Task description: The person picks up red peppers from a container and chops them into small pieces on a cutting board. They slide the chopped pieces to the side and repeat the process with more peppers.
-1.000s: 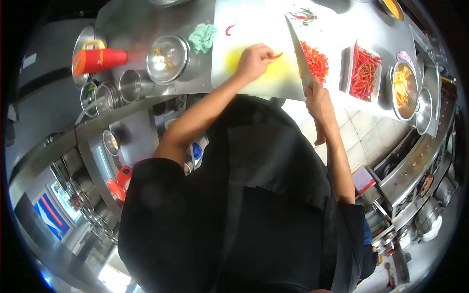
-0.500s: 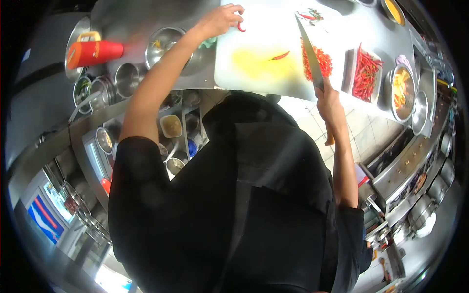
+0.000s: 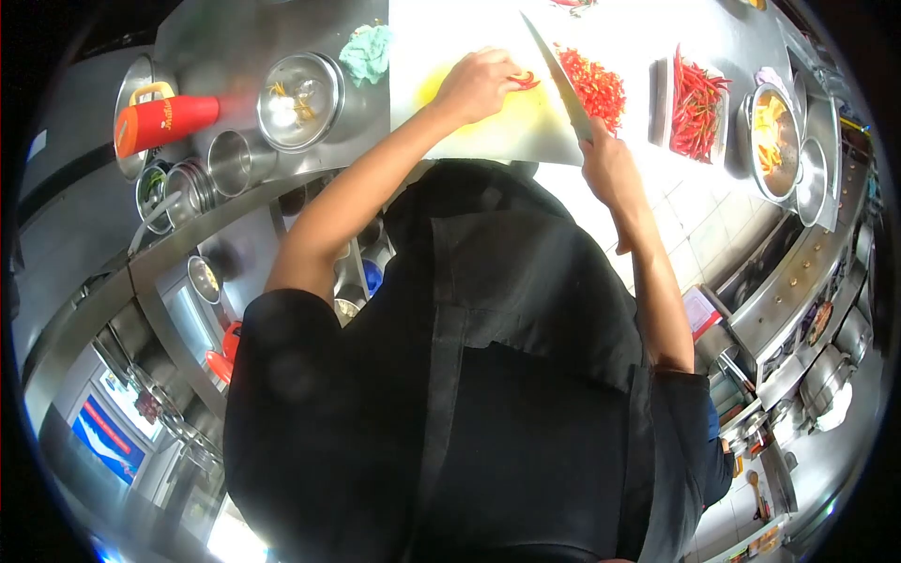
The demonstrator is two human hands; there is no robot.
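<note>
My left hand (image 3: 481,86) is closed around red chilies (image 3: 524,82), whose ends stick out past the fingertips over the white cutting board (image 3: 413,47). In my right hand (image 3: 612,171) is the handle of a long kitchen knife (image 3: 559,83). The blade points away from me and leans left, lying along the left side of a heap of chopped red chili (image 3: 599,86). More red chili shows at the top edge of the view, partly cut off. To the right of the board, whole red chilies (image 3: 696,103) fill a white tray (image 3: 664,113).
Left of the board are a green cloth (image 3: 366,53), a steel bowl (image 3: 324,84), a steel pot (image 3: 228,159) and a red flask (image 3: 169,124). A steel bowl (image 3: 750,141) of yellow strips stands at the right. Tiled floor (image 3: 709,225) shows below the counter.
My left hand has come nearer and to the right, from the board's far left to beside the knife. Both the chili heap and knife appear shifted slightly left as the view moved.
</note>
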